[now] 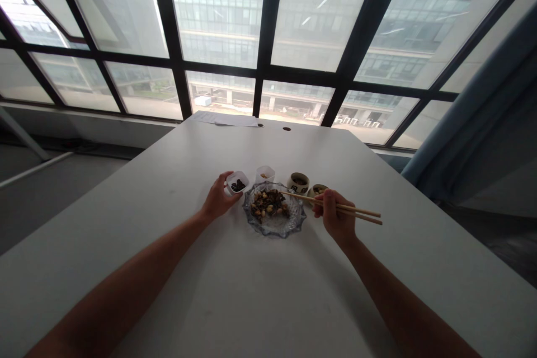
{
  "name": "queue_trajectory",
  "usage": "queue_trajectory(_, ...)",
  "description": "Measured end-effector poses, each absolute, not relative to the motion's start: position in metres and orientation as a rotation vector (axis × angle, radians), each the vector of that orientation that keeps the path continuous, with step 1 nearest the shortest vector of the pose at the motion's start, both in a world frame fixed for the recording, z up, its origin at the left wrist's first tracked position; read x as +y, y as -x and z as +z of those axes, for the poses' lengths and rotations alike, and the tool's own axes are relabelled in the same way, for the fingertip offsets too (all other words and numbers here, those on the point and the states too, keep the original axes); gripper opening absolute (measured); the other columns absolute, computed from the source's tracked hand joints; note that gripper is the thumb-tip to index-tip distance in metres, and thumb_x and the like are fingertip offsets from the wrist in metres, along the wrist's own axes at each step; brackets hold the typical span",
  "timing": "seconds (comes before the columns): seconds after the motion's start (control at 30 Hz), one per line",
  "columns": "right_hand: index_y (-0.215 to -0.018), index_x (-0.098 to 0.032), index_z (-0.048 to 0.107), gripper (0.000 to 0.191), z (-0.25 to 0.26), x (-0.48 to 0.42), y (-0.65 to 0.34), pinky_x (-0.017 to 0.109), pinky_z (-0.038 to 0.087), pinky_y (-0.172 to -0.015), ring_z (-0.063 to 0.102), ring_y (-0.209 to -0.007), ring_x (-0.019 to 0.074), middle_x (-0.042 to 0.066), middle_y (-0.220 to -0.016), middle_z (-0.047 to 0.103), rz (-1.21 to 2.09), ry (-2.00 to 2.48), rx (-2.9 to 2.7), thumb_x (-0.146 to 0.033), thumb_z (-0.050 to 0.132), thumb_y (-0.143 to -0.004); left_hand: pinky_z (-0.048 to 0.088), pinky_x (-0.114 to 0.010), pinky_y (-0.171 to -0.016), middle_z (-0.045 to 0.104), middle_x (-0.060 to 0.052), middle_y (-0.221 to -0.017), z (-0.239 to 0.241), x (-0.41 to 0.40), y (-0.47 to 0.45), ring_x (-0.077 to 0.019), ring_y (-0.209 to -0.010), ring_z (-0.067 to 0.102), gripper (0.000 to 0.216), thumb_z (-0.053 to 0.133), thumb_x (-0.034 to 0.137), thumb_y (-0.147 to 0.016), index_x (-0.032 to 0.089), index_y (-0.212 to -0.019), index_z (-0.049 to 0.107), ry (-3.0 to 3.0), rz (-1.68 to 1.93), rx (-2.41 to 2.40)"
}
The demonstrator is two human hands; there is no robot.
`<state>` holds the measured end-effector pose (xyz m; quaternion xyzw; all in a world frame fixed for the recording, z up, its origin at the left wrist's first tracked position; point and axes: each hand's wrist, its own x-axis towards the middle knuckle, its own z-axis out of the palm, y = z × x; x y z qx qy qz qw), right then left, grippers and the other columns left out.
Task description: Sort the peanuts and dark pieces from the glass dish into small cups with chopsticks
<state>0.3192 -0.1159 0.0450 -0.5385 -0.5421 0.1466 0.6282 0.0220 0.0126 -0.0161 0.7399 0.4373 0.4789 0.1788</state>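
Observation:
My left hand (220, 197) is closed around a small clear plastic cup (231, 179) with dark pieces (238, 185) inside. In my right hand (335, 215) is a pair of chopsticks (356, 212), their tips over the far right part of a scalloped glass bowl (296, 226). Within the bowl lies a heap of mixed dried pieces (268, 207), some brown and leafy, some pale and rounded. Whether the chopstick tips pinch a piece is too small to tell. Behind the bowl stands a second clear plastic cup (271, 172) with a little orange-brown content.
Two small patterned ceramic cups (298, 183) stand behind the bowl's right side, the nearer one partly hidden by my right hand. White papers (226, 119) lie at the table's (251, 302) far edge, near two dark holes. Windows rise beyond; a blue curtain (470, 89) hangs right.

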Motion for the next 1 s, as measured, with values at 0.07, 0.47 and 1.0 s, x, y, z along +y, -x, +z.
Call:
queue_trajectory(0.07,-0.070,-0.021,0.066,0.050,0.049,-0.118,-0.321,0.027,0.044,-0.037,0.054,-0.038,0.0140,0.001,-0.049,0.060,0.321,1.226,-1.263,-0.065,0.052,-0.091,0.056,-0.043,-0.091,0.066,-0.011,-0.120,-0.016,0.013,-0.022,-0.0253,-0.104,0.066,0.063,0.074,0.037,-0.072,0.021,-0.128,0.049,-2.086,1.349,1.237)
queue_trajectory(0.47,-0.069,-0.020,0.063,0.052,0.052,-0.130,-0.282,0.023,0.043,-0.040,0.055,-0.040,0.0122,0.002,-0.051,0.064,0.677,1.177,-1.566,-0.066,0.052,-0.090,0.056,-0.042,-0.090,0.066,-0.011,-0.120,-0.017,0.014,-0.022,-0.0249,-0.104,0.067,0.063,0.073,0.038,-0.072,0.021,-0.128,0.049,-2.093,1.358,1.226)
queue_trajectory(1.0,-0.067,-0.020,0.061,0.054,0.045,-0.123,-0.279,0.022,0.040,-0.037,0.053,-0.038,0.0123,0.001,-0.049,0.062,0.709,1.273,-1.457,-0.070,0.053,-0.088,0.056,-0.042,-0.090,0.066,-0.010,-0.121,-0.018,0.015,-0.022,-0.0248,-0.104,0.066,0.063,0.074,0.036,-0.072,0.021,-0.128,0.050,-2.091,1.364,1.230)
